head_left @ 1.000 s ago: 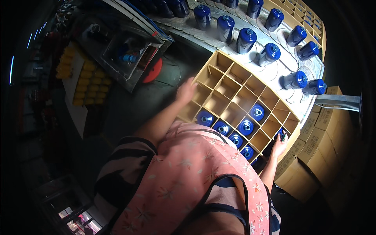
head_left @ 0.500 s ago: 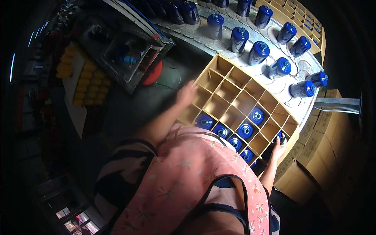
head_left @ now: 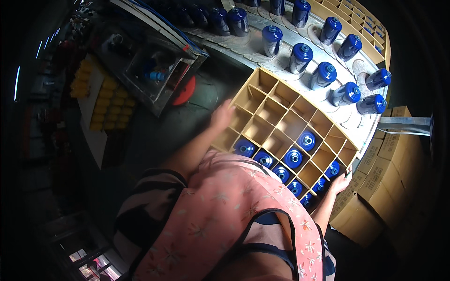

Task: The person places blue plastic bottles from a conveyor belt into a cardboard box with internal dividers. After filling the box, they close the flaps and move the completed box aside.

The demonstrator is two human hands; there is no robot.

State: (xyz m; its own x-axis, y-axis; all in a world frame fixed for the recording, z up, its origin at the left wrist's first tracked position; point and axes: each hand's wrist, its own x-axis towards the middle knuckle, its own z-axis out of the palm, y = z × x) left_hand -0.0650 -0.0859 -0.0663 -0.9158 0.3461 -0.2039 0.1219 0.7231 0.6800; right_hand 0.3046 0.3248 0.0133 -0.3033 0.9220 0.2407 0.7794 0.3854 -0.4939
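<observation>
Divided carton between both hands, blue bottles in its nearer cells

The divided carton (head_left: 272, 110) lies tilted in front of the body, between the left hand (head_left: 223, 115) at its left edge and the right hand (head_left: 343, 180) at its right wall. The left hand's fingers bend at the rim; how tightly they close, I cannot tell. The right hand is partly curled, fingers along the wall — its grip, too, is unclear.

Nine blue bottles (head_left: 293, 158) show inside the carton, one to a cell, tops up. Three form a row just left of the right hand; the others spread from there toward the body, the farthest to the right and below the left hand.

Beyond both hands, a conveyor (head_left: 349, 117) carries standing bottles (head_left: 324, 75), also blue. Past it, a far carton (head_left: 328, 11) has dividers too, with bits of blue in its cells. Right of the right hand — near it — stand stacked boxes (head_left: 378, 182).
</observation>
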